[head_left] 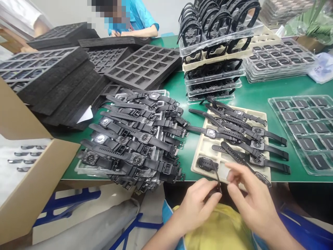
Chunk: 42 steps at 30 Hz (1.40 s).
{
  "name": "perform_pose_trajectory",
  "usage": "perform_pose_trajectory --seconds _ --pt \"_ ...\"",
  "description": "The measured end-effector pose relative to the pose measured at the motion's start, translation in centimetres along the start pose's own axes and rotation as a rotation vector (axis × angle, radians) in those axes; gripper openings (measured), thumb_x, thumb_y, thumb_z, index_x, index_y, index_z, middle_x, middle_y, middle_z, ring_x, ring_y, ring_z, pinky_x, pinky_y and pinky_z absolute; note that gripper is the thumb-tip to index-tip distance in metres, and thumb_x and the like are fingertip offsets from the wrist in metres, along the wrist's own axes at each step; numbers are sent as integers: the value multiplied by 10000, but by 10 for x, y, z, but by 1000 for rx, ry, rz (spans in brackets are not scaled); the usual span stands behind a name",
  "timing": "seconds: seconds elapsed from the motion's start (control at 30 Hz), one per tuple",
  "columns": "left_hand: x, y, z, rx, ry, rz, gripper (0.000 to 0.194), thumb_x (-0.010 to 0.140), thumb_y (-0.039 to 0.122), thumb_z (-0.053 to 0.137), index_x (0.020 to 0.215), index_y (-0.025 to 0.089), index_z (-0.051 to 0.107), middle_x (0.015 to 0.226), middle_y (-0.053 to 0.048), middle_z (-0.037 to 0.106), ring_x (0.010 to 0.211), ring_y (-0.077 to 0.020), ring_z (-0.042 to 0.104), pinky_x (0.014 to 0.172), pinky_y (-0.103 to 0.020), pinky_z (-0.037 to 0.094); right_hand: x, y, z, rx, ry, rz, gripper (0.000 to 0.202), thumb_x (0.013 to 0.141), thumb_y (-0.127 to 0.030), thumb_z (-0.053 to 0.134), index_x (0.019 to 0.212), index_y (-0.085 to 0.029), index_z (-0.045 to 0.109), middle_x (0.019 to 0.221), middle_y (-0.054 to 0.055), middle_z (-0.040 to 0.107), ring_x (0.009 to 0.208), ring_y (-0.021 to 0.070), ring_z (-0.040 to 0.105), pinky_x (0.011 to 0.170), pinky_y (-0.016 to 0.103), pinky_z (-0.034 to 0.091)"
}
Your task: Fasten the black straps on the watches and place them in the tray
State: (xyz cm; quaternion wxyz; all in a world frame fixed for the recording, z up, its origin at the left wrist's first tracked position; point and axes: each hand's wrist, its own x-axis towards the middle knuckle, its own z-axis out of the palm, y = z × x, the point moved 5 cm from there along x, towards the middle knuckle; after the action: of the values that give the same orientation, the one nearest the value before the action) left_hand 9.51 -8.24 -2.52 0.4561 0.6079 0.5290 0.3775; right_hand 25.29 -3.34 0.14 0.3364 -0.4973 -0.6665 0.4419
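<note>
My left hand grips a black smartwatch at the table's front edge, its strap curving up from between thumb and fingers. To the right, my right hand is spread, fingers apart and holding nothing, close beside that strap. Just beyond both hands lies a cream tray with several black smartwatches, most laid flat with straps stretched out. One watch sits curled in the tray's front left compartment. Part of the held watch is hidden by my left fingers.
A heap of watches on clear trays lies left. Behind stand stacked trays of looped watches and black foam trays. At right is a clear tray of black squares. An open cardboard box stands left; a person sits opposite.
</note>
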Motion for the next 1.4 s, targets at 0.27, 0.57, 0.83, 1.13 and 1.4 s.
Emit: perform_pose_trajectory --seconds 0.27,0.57,0.83,1.13,1.4 --pt "-12 15 2 293 49 287 435 1054 190 517 1484 134 480 1169 -163 740 992 -271 688 889 -408 608 -22 38 15 410 -21 381 322 980 -524 702 1022 -212 766 754 15 673 669 188 663 650 282 592" --pt "-14 22 -3 336 217 543 243 998 36 559 1217 99 644 927 -138 747 734 -204 630 641 -323 553 -21 38 19 588 44 450 345 880 -533 828 923 -198 758 697 3 674 615 162 642 597 251 581" --pt "-11 29 -7 409 190 541 212 1029 67 527 1196 103 653 917 -127 764 759 -209 670 675 -333 582 -18 37 22 557 39 393 335 891 -514 818 790 -211 715 654 -21 611 631 155 652 590 217 576" --pt "-13 25 -7 429 224 542 250 1010 55 538 1221 112 659 927 -134 779 747 -211 690 667 -334 590 -20 33 20 396 -14 265 255 966 -444 748 821 -234 749 686 -10 672 617 143 643 575 196 553" --pt "-14 -8 -12 -376 366 10 102 970 248 708 974 173 778 887 -70 806 800 -179 772 750 -237 623 -15 -5 19 -10 -160 -353 501 975 -144 652 1455 -288 641 1131 66 764 954 183 753 857 232 625"
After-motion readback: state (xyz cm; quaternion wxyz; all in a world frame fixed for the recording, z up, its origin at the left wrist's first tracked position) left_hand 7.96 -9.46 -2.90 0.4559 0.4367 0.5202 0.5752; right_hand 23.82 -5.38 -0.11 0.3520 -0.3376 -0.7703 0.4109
